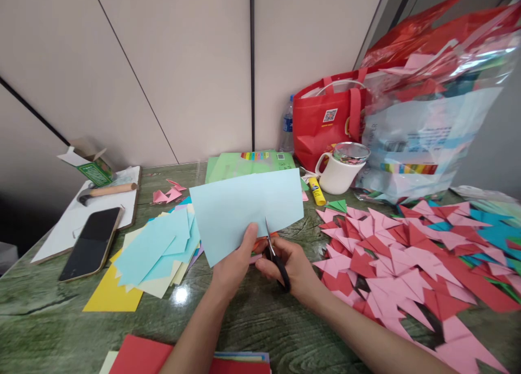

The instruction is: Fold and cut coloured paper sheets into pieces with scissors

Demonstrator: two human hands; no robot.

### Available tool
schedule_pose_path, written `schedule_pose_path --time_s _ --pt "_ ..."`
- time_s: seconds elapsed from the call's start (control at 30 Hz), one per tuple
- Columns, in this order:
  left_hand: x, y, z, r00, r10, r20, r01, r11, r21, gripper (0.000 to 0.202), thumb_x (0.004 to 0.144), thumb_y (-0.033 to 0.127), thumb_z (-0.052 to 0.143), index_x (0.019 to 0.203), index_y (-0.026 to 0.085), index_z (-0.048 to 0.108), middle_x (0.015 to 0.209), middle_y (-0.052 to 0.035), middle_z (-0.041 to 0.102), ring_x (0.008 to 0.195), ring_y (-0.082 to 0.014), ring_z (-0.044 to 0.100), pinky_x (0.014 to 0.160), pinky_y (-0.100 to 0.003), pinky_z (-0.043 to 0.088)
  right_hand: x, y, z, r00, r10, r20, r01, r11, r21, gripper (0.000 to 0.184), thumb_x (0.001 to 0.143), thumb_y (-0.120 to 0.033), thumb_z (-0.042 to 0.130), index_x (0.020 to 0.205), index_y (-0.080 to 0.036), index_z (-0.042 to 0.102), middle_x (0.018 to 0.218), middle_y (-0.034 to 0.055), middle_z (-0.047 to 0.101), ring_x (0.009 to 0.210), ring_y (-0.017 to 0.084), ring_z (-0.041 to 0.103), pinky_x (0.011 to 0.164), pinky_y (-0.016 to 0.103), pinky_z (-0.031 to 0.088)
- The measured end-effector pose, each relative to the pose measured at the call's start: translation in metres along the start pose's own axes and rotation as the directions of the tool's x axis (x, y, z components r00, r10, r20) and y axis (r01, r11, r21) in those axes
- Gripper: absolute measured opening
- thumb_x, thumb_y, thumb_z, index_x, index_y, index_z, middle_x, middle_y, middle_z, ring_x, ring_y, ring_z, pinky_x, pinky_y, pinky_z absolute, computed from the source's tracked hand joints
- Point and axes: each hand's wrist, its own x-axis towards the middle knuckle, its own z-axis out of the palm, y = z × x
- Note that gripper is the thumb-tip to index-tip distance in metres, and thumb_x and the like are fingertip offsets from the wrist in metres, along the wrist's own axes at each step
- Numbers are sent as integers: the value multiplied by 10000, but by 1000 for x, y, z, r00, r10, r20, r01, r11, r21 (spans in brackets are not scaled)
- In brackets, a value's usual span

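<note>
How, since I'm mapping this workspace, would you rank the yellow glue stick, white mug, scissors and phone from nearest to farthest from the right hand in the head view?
1. Scissors: in the right hand.
2. Yellow glue stick: beyond the hand, slightly right.
3. White mug: just right of the glue stick.
4. Phone: far left side.

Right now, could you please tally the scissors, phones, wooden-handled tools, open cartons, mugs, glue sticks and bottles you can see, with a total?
Scissors: 1 pair, in the right hand
Phone: 1
Wooden-handled tool: 1
Open carton: 1
Mug: 1
Glue stick: 1
Bottle: 1
Total: 7
</note>
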Motion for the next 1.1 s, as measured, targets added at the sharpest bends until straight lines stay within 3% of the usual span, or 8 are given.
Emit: schedule_pose_path --time_s 0.43,0.67,0.8,0.93,1.1 --pt "0 -1 2 1000 12 20 -13 999 37 245 688 387 582 826 197 649 895 -37 671 917 -190 589 1004 -322 271 1 -2 1 999 25 -37 -26 999 -20 315 629 -400 669 761 -135 561 486 -47 499 404 69 412 396 205 340" --pt "-1 -2 2 999 -6 52 5 1000 17 238 696 391 574 803 195 657 870 -42 676 903 -191 595 963 -309 331 -1 0 1 998 41 -52 -42 999 -17 311 629 -408 664 724 -134 551 458 -59 485 373 63 418 378 196 341" --pt "-2 -1 1 999 8 46 -7 1000 -14 248 684 385 588 838 201 652 911 -40 670 922 -187 589 959 -305 337 -1 1 1 997 62 -43 -62 998 13 330 634 -381 671 808 -134 538 469 -67 485 382 64 423 385 189 343" --pt "-3 -1 1 992 -27 126 29 999 -16 232 691 389 580 795 198 661 862 -47 677 909 -191 595 948 -303 351 0 0 0 999 36 -40 -35 999 20 342 648 -336 673 884 -146 512 506 -56 528 430 81 468 430 196 367" --pt "-4 -2 2 993 -32 111 35 999 -31 311 665 387 609 909 196 634 1023 -52 637 1022 -193 540 981 -309 312 1 -2 -1 999 13 -48 -11 1000 28 302 633 -329 682 813 -157 510 561 -41 541 496 100 495 482 211 388"
